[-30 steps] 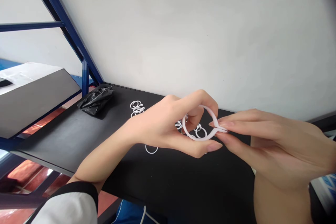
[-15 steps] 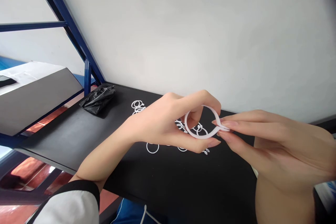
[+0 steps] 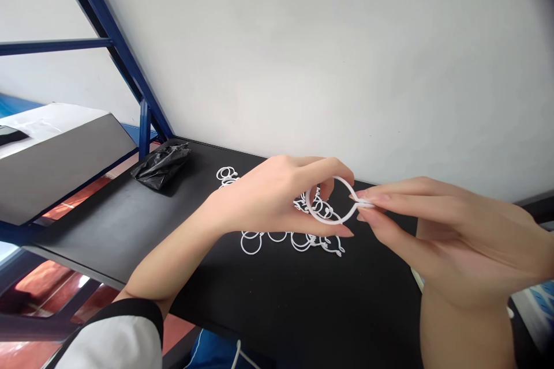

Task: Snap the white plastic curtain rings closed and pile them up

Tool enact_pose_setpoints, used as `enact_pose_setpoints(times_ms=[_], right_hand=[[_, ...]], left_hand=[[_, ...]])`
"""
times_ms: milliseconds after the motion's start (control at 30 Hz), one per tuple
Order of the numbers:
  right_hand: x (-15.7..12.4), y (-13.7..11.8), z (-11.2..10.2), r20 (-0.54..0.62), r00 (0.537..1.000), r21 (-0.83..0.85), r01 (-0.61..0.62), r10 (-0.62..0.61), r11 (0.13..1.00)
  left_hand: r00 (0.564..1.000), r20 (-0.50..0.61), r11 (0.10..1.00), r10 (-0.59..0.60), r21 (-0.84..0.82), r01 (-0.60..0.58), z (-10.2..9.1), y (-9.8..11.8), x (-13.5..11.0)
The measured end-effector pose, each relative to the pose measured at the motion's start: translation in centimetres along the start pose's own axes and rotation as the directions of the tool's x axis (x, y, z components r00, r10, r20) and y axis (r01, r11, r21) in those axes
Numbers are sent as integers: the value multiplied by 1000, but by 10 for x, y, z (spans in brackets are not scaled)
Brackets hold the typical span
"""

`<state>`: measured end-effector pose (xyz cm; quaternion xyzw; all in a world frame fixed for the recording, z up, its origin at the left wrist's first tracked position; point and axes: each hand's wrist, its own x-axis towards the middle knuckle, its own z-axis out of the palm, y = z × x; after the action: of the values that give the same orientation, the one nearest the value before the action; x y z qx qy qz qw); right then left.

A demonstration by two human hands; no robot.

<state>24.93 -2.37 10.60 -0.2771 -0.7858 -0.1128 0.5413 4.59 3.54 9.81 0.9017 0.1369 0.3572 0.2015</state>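
Observation:
A white plastic ring (image 3: 312, 209), shaped like a shower curtain ring, is held up above the table between both hands. My left hand (image 3: 277, 196) curls around its left side, with the index finger over the top and the thumb below. Some of the left fingertips are hidden behind the ring. The fingers of my right hand (image 3: 433, 225) pinch the narrow joined ends on the ring's right. Several similar white rings (image 3: 251, 244) lie loosely on the black table (image 3: 277, 294), below and behind my left hand, which covers part of them.
A crumpled black plastic bag (image 3: 162, 165) lies at the table's far left corner. Blue metal frame bars (image 3: 125, 63) rise on the left, beside a grey and white box (image 3: 69, 150). Behind the table stands a pale wall (image 3: 303, 57).
My left hand has shifted slightly left and its thumb has risen a little. The ring's joined ends now look more level in my right fingers. More rings show on the table.

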Motion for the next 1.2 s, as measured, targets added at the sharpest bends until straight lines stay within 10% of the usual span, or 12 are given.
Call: enact_pose_setpoints(times_ms=[333, 500, 600, 700, 867, 1000, 1200], right_hand=[[-8, 14, 2, -12, 999, 90, -34, 36, 995], [-11, 15, 1, 156, 973, 17, -174, 169, 985], [-11, 15, 2, 200, 953, 16, -236, 228, 972], [-11, 15, 4, 234, 941, 36, -258, 243, 966], [-12, 15, 6, 300, 917, 43, -288, 262, 957], [-13, 17, 7, 323, 901, 43, -318, 288, 947], [-13, 18, 9, 338, 894, 37, -326, 295, 945]], left_hand=[[998, -36, 998, 56, 29, -55, 0, -2, -1], [977, 123, 952, -174, 276, 135, -9, -2, 0], [843, 220, 817, -490, 454, 356, -29, -29, -8], [462, 191, 475, -866, 603, 641, -51, -77, -20], [167, 148, 223, -975, 682, 697, -52, -143, -34], [57, 254, 222, -965, 686, 693, -35, -161, -36], [79, 394, 329, -916, 621, 711, -25, -170, -37]])
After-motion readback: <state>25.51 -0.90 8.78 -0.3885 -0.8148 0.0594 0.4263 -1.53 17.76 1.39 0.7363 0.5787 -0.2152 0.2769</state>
